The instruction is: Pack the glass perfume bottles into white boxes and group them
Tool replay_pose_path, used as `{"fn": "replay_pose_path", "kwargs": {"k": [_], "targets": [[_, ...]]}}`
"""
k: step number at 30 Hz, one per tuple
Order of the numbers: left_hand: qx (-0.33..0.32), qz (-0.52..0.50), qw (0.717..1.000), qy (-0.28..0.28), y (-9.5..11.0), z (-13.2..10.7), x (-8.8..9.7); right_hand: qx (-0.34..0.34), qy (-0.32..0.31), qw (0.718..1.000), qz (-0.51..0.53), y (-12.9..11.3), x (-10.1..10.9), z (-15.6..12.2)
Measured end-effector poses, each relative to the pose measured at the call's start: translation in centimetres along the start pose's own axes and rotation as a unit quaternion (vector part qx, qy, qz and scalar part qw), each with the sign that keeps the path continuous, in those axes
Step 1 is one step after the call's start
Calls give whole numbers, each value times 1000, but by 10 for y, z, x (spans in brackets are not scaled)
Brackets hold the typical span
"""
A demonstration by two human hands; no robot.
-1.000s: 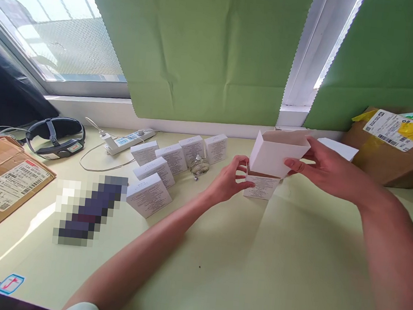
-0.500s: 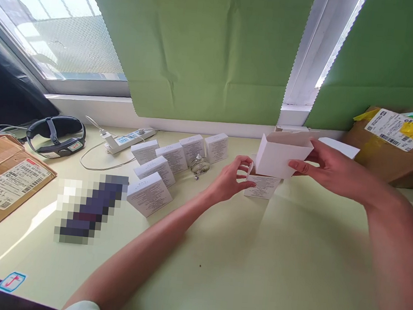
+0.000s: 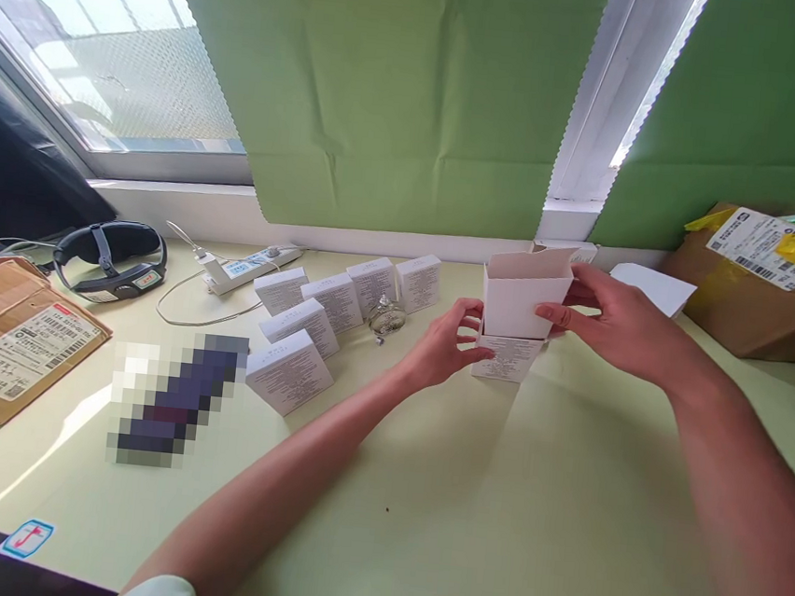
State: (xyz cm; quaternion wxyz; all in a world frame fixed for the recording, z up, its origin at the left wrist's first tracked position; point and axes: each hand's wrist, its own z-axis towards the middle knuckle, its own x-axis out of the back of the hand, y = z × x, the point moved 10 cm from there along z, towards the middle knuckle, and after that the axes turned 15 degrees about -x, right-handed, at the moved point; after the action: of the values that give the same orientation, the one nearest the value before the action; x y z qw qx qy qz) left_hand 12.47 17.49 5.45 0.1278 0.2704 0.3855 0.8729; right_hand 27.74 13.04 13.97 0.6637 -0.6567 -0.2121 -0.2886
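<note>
My right hand (image 3: 586, 307) grips a plain white carton insert (image 3: 520, 296), thumb on its front face. The insert stands upright at the top opening of a printed white box (image 3: 508, 359), its lower end at or just inside the rim. Curled around the left side of that box is my left hand (image 3: 453, 343), its thumb at the front upper edge. Left of it on the table, a small clear glass bottle (image 3: 387, 316) lies beside several closed printed white boxes (image 3: 290, 369).
A white power strip (image 3: 246, 269) with a cable and a black headset (image 3: 111, 261) lie at the back left. Cardboard cartons stand at the left (image 3: 20, 346) and the right (image 3: 741, 303). A white sheet-like piece (image 3: 655, 287) lies behind my right hand. A blurred dark object (image 3: 181, 399) rests at left.
My right hand has moved left with the white insert, bringing it squarely over the open box and slightly lower at its left end. My left hand stays at the box.
</note>
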Motion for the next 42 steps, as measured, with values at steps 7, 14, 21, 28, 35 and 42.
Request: {"fn": "replay_pose_path", "kwargs": {"k": [7, 14, 21, 28, 35, 42], "targets": [[9, -17, 1000, 6, 2, 0, 1, -24, -11, 999, 26, 9, -8, 8], [-7, -37, 999, -9, 14, 3, 1, -29, -40, 995, -86, 24, -16, 15], [15, -22, 999, -26, 12, 3, 0, -38, -15, 999, 18, 16, 2, 7], [33, -50, 998, -16, 10, 3, -1, -36, -16, 999, -8, 13, 0, 6], [45, -78, 996, -3, 15, 2, -4, -32, -22, 997, -63, 20, -6, 12], [58, -103, 993, 28, 9, 0, -11, -26, -12, 995, -99, 22, -9, 15]]}}
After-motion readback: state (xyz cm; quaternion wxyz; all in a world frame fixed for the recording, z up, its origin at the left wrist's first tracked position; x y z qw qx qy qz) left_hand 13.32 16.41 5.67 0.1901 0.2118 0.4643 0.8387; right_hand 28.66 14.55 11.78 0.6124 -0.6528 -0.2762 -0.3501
